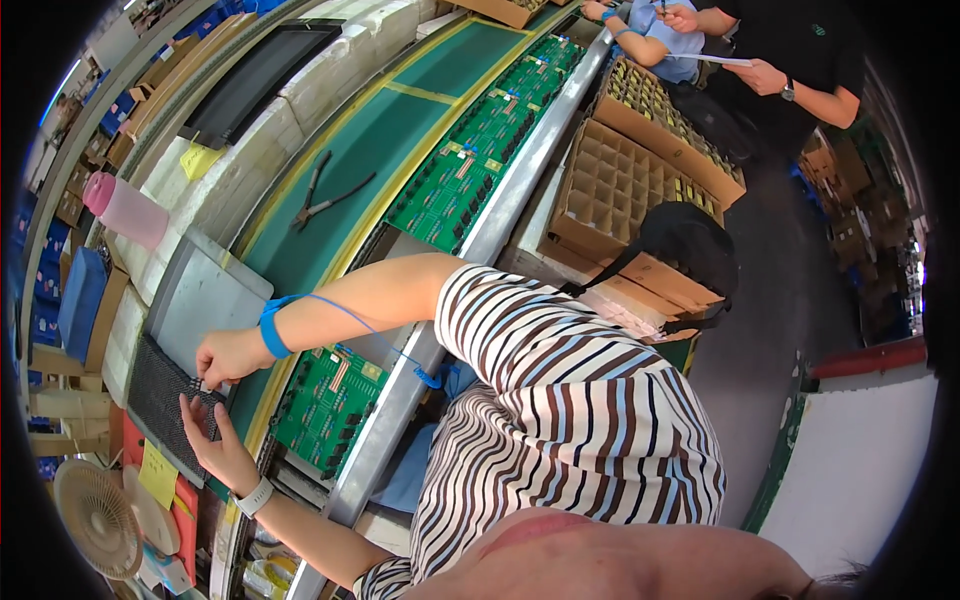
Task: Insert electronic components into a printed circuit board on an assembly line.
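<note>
My right hand, with a blue wrist strap and coiled cord, is closed in a pinch over a black, finely textured tray. What sits between its fingertips is too small to make out. Just below it, my left hand, wearing a white watch, has its fingers apart and slightly bent at the tray's edge. Small dark parts show between the two hands. A grey flat tray lies beyond the black one. Close to my forearms is a green circuit board with black components.
More green boards line the metal rail. Dark-handled pliers lie on the green mat. A pink bottle and a small fan stand at the left. Divided cardboard boxes and another person's hands holding paper are at the right.
</note>
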`<state>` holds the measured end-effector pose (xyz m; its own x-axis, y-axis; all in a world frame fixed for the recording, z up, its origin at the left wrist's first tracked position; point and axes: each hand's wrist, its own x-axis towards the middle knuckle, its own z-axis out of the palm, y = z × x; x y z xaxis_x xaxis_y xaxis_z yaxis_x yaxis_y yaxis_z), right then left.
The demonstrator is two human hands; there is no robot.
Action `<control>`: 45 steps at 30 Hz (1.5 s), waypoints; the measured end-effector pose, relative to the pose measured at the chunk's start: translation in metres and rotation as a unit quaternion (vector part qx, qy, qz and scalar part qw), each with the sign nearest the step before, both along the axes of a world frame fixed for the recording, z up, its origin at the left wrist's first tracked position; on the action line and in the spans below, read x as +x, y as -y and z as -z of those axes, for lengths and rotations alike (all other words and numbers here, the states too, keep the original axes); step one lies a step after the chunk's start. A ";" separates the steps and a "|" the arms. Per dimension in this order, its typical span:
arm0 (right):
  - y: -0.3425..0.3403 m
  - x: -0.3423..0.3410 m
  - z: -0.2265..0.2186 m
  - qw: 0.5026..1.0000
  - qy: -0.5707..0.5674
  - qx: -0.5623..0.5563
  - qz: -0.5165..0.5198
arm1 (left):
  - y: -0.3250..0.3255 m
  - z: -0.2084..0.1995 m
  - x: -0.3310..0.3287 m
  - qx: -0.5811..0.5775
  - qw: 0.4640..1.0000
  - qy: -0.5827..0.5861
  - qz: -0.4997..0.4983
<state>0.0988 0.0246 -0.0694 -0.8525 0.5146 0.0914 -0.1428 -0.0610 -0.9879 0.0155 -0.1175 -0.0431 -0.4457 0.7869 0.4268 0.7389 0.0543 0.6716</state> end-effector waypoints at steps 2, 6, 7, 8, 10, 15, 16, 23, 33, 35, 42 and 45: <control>0.003 0.005 0.013 0.997 -0.001 -0.080 -0.006 | -0.001 0.001 0.002 0.016 0.997 0.066 0.037; 0.011 0.028 0.013 0.993 0.024 -0.106 -0.045 | -0.001 0.003 0.003 0.015 0.997 0.062 0.054; 0.013 0.030 0.013 0.993 0.023 -0.106 -0.047 | -0.001 0.003 0.003 0.018 0.996 0.064 0.053; 0.015 0.033 0.014 0.992 0.025 -0.111 -0.057 | 0.000 0.002 0.003 0.019 0.996 0.066 0.053; 0.018 0.037 0.014 0.990 0.025 -0.117 -0.069 | 0.000 0.002 0.004 0.030 0.997 0.059 0.050; 0.012 0.038 0.022 0.988 0.037 -0.127 -0.081 | -0.002 0.001 0.005 0.043 0.998 0.018 0.032; 0.011 0.037 0.022 0.988 0.037 -0.127 -0.081 | -0.002 -0.002 0.005 0.038 0.999 -0.017 0.008; 0.012 0.035 0.026 0.980 0.046 -0.157 -0.111 | 0.001 -0.007 0.000 0.075 0.981 -0.171 -0.060; 0.012 0.036 0.027 0.974 0.072 -0.170 -0.129 | 0.000 -0.005 -0.004 0.063 0.973 -0.209 -0.071; 0.012 0.034 0.029 0.975 0.068 -0.170 -0.126 | 0.001 -0.005 -0.005 0.062 0.968 -0.229 -0.078; 0.012 0.035 0.028 0.972 0.071 -0.179 -0.135 | -0.001 -0.004 -0.006 0.054 0.967 -0.236 -0.085; 0.011 0.036 0.026 0.972 0.072 -0.181 -0.134 | -0.002 -0.001 -0.008 0.049 0.966 -0.238 -0.092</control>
<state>0.1351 0.0133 -0.0959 -0.9508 0.2485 -0.1848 0.0646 -0.4246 -0.9031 0.0077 -0.1151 -0.0419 -0.3088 0.6589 0.6859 0.9492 0.1679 0.2660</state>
